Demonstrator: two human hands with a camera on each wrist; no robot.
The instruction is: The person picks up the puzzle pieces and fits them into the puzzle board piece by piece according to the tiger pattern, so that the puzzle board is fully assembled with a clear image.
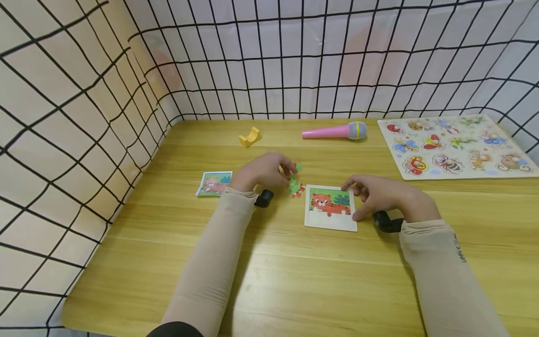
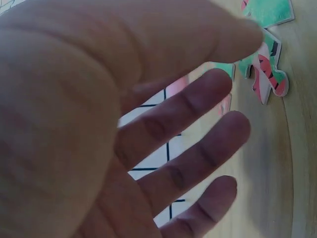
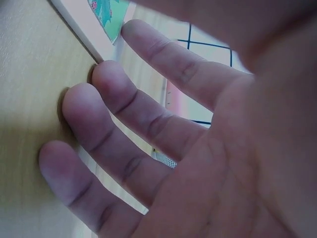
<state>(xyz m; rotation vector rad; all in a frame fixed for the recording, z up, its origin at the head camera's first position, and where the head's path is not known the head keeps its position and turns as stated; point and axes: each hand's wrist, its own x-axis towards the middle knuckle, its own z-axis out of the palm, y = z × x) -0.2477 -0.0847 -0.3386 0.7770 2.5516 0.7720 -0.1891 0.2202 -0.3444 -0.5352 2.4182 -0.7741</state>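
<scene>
A small white-framed jigsaw tray (image 1: pixel 331 226) lies flat on the table, an orange tiger picture partly filled in with pale bare board along its lower part. My right hand (image 1: pixel 385 196) holds the tray at its right side, index finger at the top edge and thumb by the right edge. In the right wrist view the other fingertips (image 3: pixel 84 106) rest on the table beside the frame. Left of the tray, my left hand (image 1: pixel 269 171) hovers with parted fingers over loose green-and-orange jigsaw pieces (image 1: pixel 295 186). Its thumb overlaps the pieces (image 2: pixel 271 69) in the left wrist view.
A tiger picture card (image 1: pixel 214 183) lies left of my left hand. Farther back are a yellow curved block (image 1: pixel 250 137) and a pink toy microphone (image 1: pixel 332 131). A wooden insect-and-animal puzzle board (image 1: pixel 459 146) lies at right. Black netting (image 1: pixel 269 61) borders the table's back and sides.
</scene>
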